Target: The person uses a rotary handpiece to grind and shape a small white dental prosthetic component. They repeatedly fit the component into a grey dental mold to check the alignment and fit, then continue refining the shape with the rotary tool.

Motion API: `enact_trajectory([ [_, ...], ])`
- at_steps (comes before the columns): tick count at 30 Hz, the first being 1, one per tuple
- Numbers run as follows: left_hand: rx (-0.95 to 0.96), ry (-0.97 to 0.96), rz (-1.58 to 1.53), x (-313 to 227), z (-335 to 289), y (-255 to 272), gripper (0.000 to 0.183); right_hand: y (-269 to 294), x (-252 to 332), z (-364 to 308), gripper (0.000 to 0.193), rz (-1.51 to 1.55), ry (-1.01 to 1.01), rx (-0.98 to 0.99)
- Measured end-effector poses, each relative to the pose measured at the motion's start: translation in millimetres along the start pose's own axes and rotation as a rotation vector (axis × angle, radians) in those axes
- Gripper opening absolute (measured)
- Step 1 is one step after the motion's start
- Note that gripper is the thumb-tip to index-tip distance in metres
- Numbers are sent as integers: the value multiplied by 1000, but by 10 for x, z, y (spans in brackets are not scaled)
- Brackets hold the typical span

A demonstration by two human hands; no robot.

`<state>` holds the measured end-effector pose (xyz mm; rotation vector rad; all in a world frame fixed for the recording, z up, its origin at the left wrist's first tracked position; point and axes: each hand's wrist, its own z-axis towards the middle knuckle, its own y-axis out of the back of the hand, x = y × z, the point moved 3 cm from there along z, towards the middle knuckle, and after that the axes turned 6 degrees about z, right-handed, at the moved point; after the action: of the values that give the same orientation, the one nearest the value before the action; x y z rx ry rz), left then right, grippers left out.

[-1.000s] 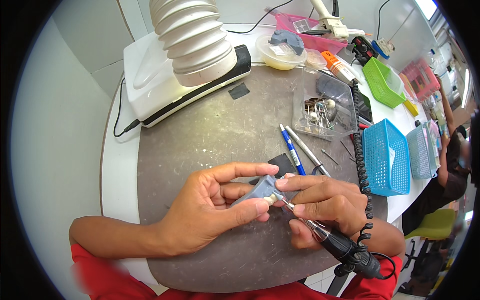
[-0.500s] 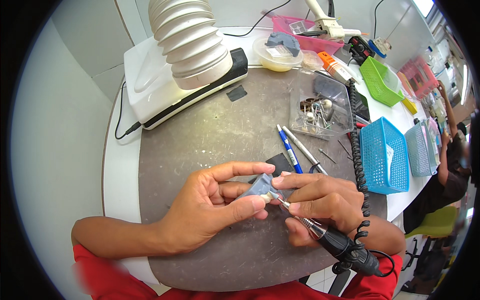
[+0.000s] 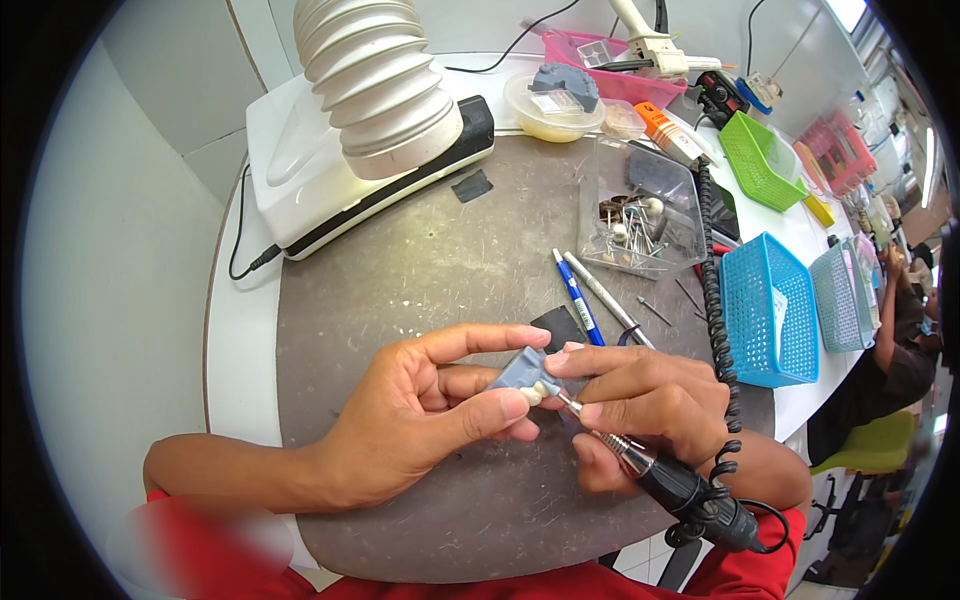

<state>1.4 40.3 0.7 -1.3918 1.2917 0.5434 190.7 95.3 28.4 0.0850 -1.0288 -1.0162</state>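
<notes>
Between the thumb and fingers of my left hand (image 3: 430, 400) is a small grey dental model (image 3: 521, 368). Pale tooth-coloured crowns (image 3: 534, 393) show along its lower edge, beside my thumb. My right hand (image 3: 655, 400) grips a black and silver rotary handpiece (image 3: 675, 485) like a pen. The handpiece's thin shank and small tip point at the crowns, close against them; whether they touch I cannot tell. A fingertip of my right hand rests by the model's right side. A coiled black cord (image 3: 716, 330) runs past my right hand.
A blue pen (image 3: 578, 297) and a silver pen-like tool (image 3: 606, 297) lie beyond my hands, near a clear box of burs (image 3: 640, 215). Blue basket (image 3: 768, 310) stands right. A white ribbed hose (image 3: 380, 90) hangs over a white unit at back left. Another person (image 3: 905, 350) sits far right.
The dental model has turned slightly in my left hand, so more of the crowns shows. My right hand has barely moved. At far right, the other person's raised arm has come down.
</notes>
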Motion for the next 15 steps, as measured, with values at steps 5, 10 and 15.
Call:
enact_trajectory([
  [5,11,-2,20,-6,11,-14,51,-12,-17,-15,33,-28,42,-95],
  [10,15,-10,32,-32,-1,-33,50,2,-19,-31,32,-11,11,-58],
  [15,14,-9,23,-19,-3,-27,50,6,5,-20,31,2,8,-20],
])
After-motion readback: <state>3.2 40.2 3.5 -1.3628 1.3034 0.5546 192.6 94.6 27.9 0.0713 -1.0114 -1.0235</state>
